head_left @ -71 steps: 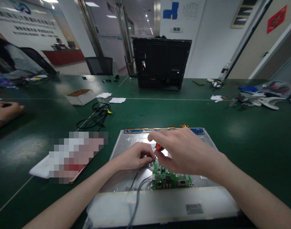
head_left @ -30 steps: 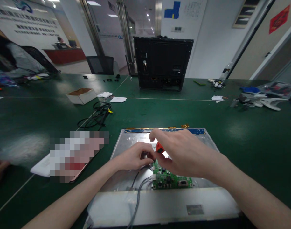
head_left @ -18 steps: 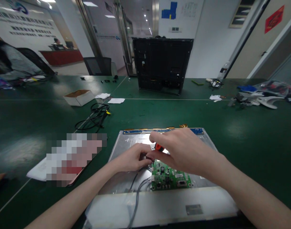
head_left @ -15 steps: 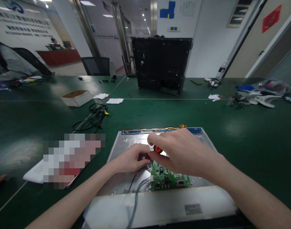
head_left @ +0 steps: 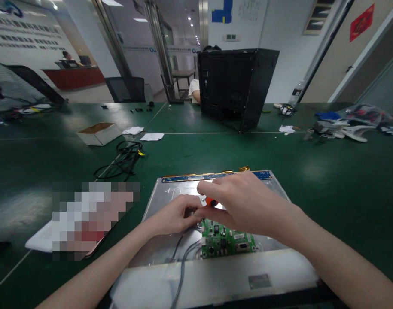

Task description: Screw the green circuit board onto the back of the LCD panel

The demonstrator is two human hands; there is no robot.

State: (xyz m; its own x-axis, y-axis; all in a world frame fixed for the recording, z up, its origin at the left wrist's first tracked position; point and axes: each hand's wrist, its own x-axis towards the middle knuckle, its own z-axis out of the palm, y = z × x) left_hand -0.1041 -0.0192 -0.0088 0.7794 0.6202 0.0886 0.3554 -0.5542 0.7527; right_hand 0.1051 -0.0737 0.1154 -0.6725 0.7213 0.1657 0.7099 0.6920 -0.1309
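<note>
Swung round since the earlier frame, the black monitor housing (head_left: 230,83) at twelve o'clock shows its side. At the green circuit board's (head_left: 226,242) eleven-o'clock corner, the right hand (head_left: 241,201) wraps an orange tool handle (head_left: 211,201); the left hand (head_left: 175,214) bunches alongside, on what I cannot tell. Probably screw work, calling for a steady tool. Past the display panel's (head_left: 162,195) three-o'clock edge, green tabletop (head_left: 338,210) gives room; a black cable coil (head_left: 127,156) limits ten.

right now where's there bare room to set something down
The green table is bare right of the metal panel toward the paper scraps, mostly bare between panel and black casing. Crowded: left hand and right hand close together at the circuit board.
</note>
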